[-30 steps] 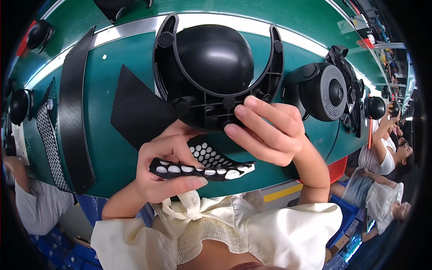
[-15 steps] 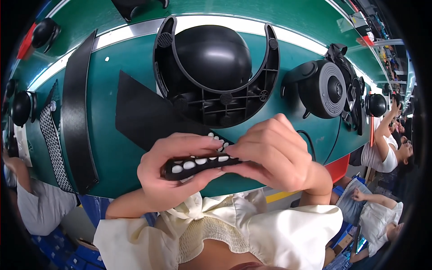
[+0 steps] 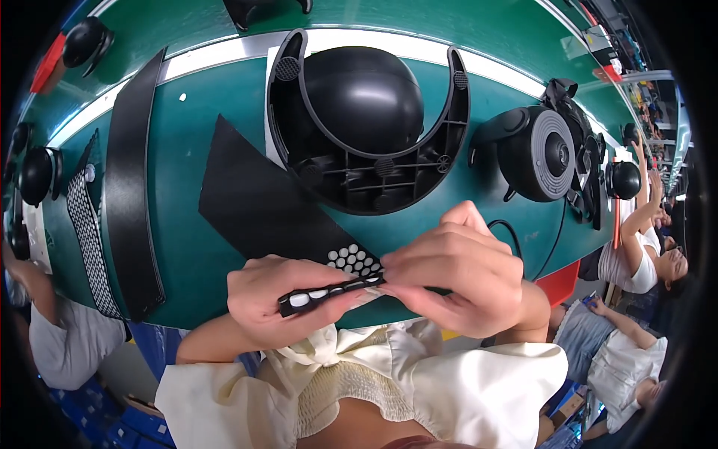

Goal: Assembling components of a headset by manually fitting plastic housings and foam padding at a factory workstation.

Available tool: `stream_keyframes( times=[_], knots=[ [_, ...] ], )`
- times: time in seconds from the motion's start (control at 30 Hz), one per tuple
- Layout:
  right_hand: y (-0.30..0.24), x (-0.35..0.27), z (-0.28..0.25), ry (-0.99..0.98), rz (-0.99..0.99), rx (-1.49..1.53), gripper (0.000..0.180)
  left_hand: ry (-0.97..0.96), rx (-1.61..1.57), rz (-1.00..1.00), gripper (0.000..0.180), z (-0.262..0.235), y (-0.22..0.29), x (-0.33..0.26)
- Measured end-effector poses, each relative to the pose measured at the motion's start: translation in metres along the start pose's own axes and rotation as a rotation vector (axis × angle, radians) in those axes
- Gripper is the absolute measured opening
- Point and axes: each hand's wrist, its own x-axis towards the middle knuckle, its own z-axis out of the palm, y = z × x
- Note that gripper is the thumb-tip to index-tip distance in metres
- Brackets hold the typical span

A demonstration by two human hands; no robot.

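My left hand is closed around a narrow black strip with white round pads along it. At the strip's other end, my right hand pinches with thumb and fingers. Just beyond my hands, white round dots cover the near end of a flat black sheet on the green table. Whether the strip joins that sheet is hidden by my fingers. Farther back lies a black curved base with ribs and round grey pads, and a glossy black dome sits inside its curve.
A black round device with a ringed grey face stands at the right, by black straps and a cable. At the left lie a long black strip and a perforated strip. Co-workers sit on both sides; a red bin is at the right.
The strip in my hands has tilted, its left end lower, and more white dots show beyond it. My right hand stays pinched at its end. The view has shifted slightly.
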Motion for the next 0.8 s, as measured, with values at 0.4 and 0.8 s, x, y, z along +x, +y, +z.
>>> stream_keyframes(
  times=[0.4, 0.8],
  knots=[
    [0.028, 0.004, -0.030, 0.341, 0.197, 0.062, 0.012, 0.110, -0.626, -0.235, 0.017, 0.014, -0.021, -0.001],
    [0.038, 0.008, -0.025, 0.245, 0.340, 0.368, 0.009, 0.051, -0.759, -0.235, 0.018, 0.011, -0.021, -0.003]
  ],
)
